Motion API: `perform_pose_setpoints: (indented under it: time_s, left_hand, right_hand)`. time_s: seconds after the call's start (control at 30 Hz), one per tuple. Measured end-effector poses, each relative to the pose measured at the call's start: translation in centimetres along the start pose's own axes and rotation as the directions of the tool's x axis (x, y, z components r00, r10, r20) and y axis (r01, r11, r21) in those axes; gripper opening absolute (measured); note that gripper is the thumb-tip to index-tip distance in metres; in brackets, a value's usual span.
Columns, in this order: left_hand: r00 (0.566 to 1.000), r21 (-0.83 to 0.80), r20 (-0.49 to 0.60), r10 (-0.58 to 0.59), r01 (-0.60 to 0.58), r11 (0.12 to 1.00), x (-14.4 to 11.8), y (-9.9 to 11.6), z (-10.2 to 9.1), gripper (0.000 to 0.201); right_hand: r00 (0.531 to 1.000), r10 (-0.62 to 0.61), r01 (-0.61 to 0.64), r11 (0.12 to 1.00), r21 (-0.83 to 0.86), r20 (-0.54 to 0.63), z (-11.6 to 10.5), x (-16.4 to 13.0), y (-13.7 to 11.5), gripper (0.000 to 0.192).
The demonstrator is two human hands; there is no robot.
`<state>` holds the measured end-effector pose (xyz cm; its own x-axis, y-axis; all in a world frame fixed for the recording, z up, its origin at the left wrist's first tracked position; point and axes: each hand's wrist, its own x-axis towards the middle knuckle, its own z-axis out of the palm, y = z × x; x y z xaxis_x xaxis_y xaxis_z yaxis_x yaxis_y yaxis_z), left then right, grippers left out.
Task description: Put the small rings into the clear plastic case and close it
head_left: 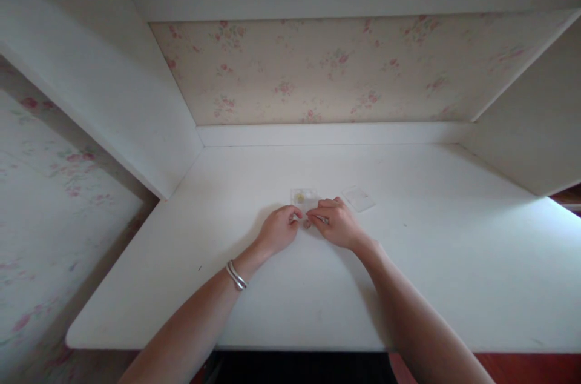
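- Works with both bare hands at a white desk (454, 263), with a small ring-like piece (307, 224) between them as dial centre, twelve toward the wall.
- Curls left hand (278, 231) at nine, with thumb and forefinger seemingly slightly apart; cannot tell whether anything is held.
- Bends right hand (334, 223) at three, with thumb and forefinger tips close together, just beside the ring-like piece; cannot tell whether clamped on anything.
- Could send the ring-like piece skidding over the smooth white desk if brushed by a fingertip, or drop it if pinched off-centre.
- Could tip the clear plastic box (310, 194) at twelve, and the yellowish round item (299, 197) inside, if caught by right knuckles, very near.
- Could bump the clear flat lid (358, 199) at two if swinging right hand outward; hard to spot against white.
- Shows silver bracelet (236, 275) at eight, side panels (149, 123) at ten and two, floral wallpaper (336, 69) at twelve, all well apart from the ring-like piece.
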<state>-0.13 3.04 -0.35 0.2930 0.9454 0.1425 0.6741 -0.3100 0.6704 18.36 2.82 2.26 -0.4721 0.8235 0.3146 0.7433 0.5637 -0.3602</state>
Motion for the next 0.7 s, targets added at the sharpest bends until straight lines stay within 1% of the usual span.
perform_pose_setpoints:
  time_s: [0.07,0.17,0.27,0.4,0.57,0.63,0.7]
  left_hand:
    - [0.999,0.006,0.018,0.034,-0.034,0.999,-0.1,0.2,-0.2,0.02]
    - [0.991,0.011,0.055,0.12,-0.121,0.993,-0.3,0.8,-0.5,0.014]
    - [0.985,0.043,0.091,0.147,-0.151,0.988,-0.6,1.3,-0.7,0.017]
    - [0.982,0.121,0.121,0.142,-0.156,0.98,-0.8,1.3,-0.5,0.018]
    - [0.981,0.19,0.126,0.149,-0.171,0.967,-1.0,1.1,-0.3,0.019]
    - [0.98,0.182,0.127,0.152,-0.174,0.968,-1.0,1.0,-0.3,0.02]
    - [0.98,0.164,0.129,0.154,-0.174,0.971,-1.0,1.0,-0.3,0.02]
  right_hand:
    - [0.993,0.088,-0.085,0.996,0.035,-0.077,0.4,0.1,0.4,0.027]
    - [0.956,0.231,-0.217,0.971,0.096,-0.18,1.0,0.4,1.1,0.029]
    - [0.92,0.31,-0.283,0.949,0.141,-0.239,1.5,0.7,1.7,0.031]
    - [0.9,0.356,-0.332,0.934,0.132,-0.253,2.0,1.3,2.3,0.03]
    - [0.911,0.349,-0.355,0.935,0.012,-0.221,2.3,2.0,2.4,0.029]
    - [0.901,0.358,-0.367,0.93,0.008,-0.247,2.1,1.9,2.4,0.03]
    - [0.881,0.374,-0.379,0.924,0.041,-0.288,1.9,1.7,2.4,0.031]
